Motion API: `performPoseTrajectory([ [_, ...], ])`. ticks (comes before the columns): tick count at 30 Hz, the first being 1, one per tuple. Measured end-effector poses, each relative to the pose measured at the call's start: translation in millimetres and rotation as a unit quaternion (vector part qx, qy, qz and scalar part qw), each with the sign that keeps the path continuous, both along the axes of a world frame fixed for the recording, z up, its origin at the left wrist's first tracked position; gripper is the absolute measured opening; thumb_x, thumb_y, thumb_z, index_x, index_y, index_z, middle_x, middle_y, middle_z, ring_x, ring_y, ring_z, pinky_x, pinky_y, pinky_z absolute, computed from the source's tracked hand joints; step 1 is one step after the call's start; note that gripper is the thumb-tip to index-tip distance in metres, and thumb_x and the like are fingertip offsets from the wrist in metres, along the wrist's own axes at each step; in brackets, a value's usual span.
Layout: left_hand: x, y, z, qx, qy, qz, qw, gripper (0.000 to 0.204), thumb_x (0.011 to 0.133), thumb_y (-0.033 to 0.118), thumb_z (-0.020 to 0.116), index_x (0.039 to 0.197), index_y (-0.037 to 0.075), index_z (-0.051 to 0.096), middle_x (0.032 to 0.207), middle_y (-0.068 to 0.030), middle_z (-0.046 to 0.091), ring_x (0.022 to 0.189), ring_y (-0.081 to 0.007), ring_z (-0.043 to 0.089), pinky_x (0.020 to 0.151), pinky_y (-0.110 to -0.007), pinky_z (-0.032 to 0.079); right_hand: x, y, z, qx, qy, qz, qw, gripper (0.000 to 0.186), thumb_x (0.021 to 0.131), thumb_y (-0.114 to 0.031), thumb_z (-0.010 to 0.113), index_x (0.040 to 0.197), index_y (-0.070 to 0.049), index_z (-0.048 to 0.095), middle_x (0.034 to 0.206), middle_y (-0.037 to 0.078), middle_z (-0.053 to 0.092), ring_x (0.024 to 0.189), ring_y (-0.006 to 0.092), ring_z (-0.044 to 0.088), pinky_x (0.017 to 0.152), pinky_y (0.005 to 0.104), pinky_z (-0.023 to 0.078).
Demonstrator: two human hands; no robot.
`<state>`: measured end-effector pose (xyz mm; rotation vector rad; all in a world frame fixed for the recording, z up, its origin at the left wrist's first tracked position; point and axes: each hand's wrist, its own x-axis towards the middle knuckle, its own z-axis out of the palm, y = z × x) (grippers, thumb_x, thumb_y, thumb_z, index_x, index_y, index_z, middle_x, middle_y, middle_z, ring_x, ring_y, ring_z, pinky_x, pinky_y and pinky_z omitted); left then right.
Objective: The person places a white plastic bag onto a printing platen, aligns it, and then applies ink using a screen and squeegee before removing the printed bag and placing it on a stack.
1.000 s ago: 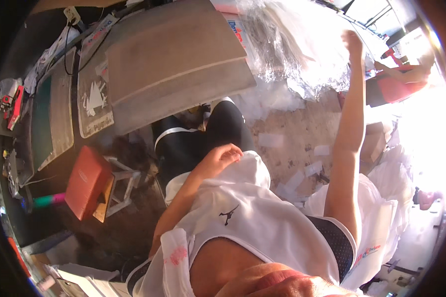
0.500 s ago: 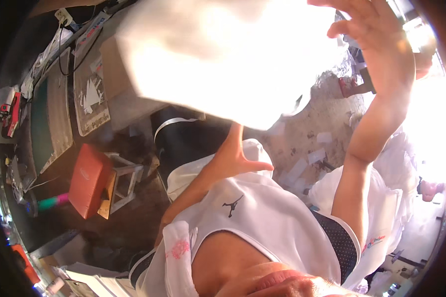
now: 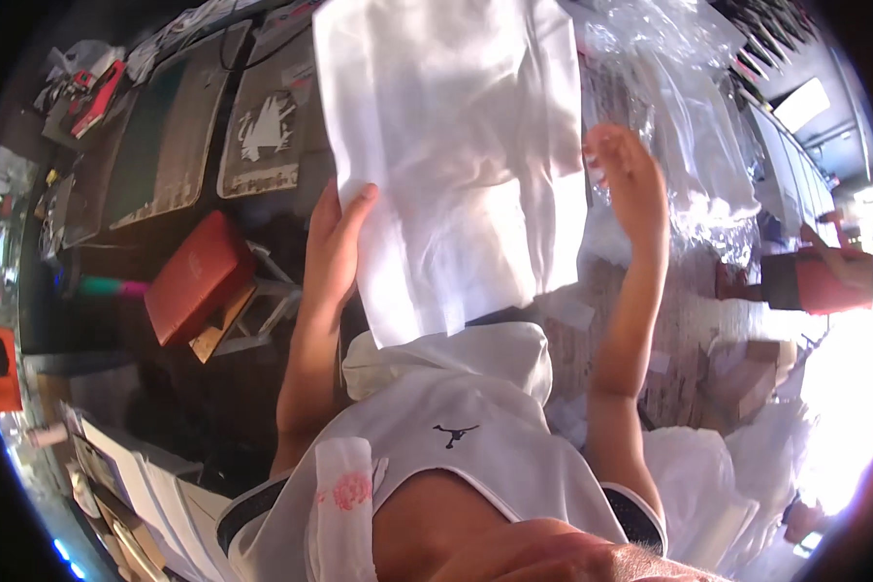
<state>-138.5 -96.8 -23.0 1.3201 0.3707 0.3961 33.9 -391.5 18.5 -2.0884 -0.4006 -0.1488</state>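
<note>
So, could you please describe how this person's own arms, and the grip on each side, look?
The left grip and right grip are bare human hands; no gloves show. The left forearm and right forearm are bare too, with no watch or bracelet visible. At the shoulders, the white top ends in dark cloth edged with white.

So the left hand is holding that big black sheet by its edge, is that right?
Almost: the sheet is white, not black, as the head view shows. The left hand is holding it by its edge.
</note>
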Motion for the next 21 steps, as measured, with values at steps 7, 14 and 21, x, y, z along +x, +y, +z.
performPoseTrajectory([
  [7, -1, 16, -2, 0.237, 0.04, 0.037, 0.97, 0.025, 0.102, 0.021, 0.068, 0.109, -0.003, 0.063, 0.086, 0.0008, 0.059, 0.079, -0.0062, 0.051, 0.07, -0.025, 0.042, -5, 24, -17, -0.172, -0.098, -0.086, 0.976, 0.046, 0.09, -0.038, 0.077, 0.12, -0.004, 0.066, 0.095, 0.009, 0.071, 0.08, 0.0228, 0.066, 0.074, 0.0359, 0.05],
  [14, 2, 24, 12, 0.303, 0.015, 0.062, 0.951, 0.025, 0.103, 0.02, 0.067, 0.106, -0.004, 0.064, 0.077, 0.0028, 0.058, 0.068, -0.0032, 0.044, 0.059, -0.023, 0.036, 1, 14, -12, -0.16, -0.016, -0.055, 0.985, 0.038, 0.089, -0.036, 0.077, 0.104, -0.002, 0.07, 0.097, 0.012, 0.07, 0.089, 0.0304, 0.067, 0.079, 0.0419, 0.051],
  [21, 7, 30, 13, 0.336, 0.04, 0.06, 0.939, 0.02, 0.102, 0.015, 0.068, 0.103, -0.003, 0.062, 0.069, -0.0018, 0.058, 0.064, -0.0059, 0.046, 0.057, -0.027, 0.037, 4, 27, -22, -0.131, 0.01, -0.041, 0.991, 0.024, 0.086, -0.023, 0.076, 0.093, -0.002, 0.068, 0.092, 0.012, 0.071, 0.084, 0.0315, 0.068, 0.076, 0.0411, 0.052],
])
